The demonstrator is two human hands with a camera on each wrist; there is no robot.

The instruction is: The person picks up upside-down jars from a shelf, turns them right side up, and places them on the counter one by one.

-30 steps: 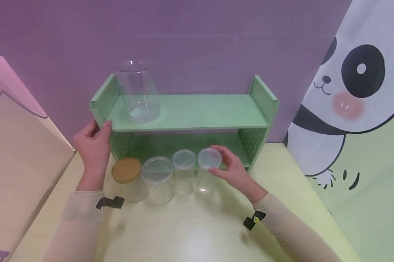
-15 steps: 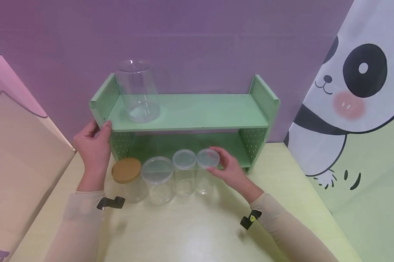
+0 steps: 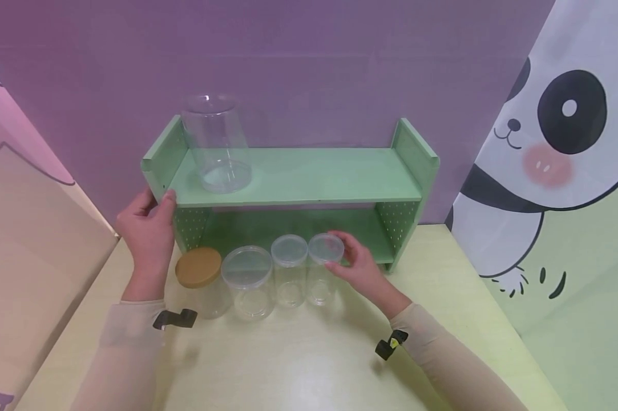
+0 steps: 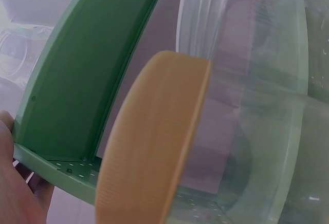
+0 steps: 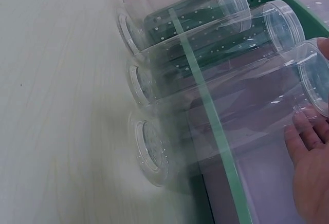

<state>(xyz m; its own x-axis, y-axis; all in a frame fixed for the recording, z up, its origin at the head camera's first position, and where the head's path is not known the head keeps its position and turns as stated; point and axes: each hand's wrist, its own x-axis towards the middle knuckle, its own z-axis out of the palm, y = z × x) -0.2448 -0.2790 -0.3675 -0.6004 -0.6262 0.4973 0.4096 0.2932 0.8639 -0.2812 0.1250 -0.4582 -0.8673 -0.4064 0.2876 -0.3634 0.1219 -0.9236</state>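
Note:
My left hand [image 3: 146, 234] grips the left side panel of a green two-tier shelf [image 3: 314, 177], its thumb on the front edge. My right hand [image 3: 362, 271] holds a slim clear jar [image 3: 321, 282] near its clear lid, thumb in front and fingers behind. That jar stands upright on the table at the right end of a row before the shelf. Left of it come another slim clear jar [image 3: 290, 285], a wider clear-lidded jar [image 3: 248, 294] and a jar with a tan lid [image 3: 198, 268]. The right wrist view shows my fingertips [image 5: 303, 126] against the jar just below its lid.
A large clear vessel [image 3: 218, 148] without a lid stands on the upper shelf at the left. A purple wall [image 3: 309, 74] rises behind the shelf. A panda picture [image 3: 550, 137] covers the right side wall. Pale tabletop [image 3: 288, 371] shows before the jars.
The right hand has shifted the slim jar slightly left, close beside its neighbour, and has stayed nearly still over the last half second. My left hand keeps its grip on the shelf.

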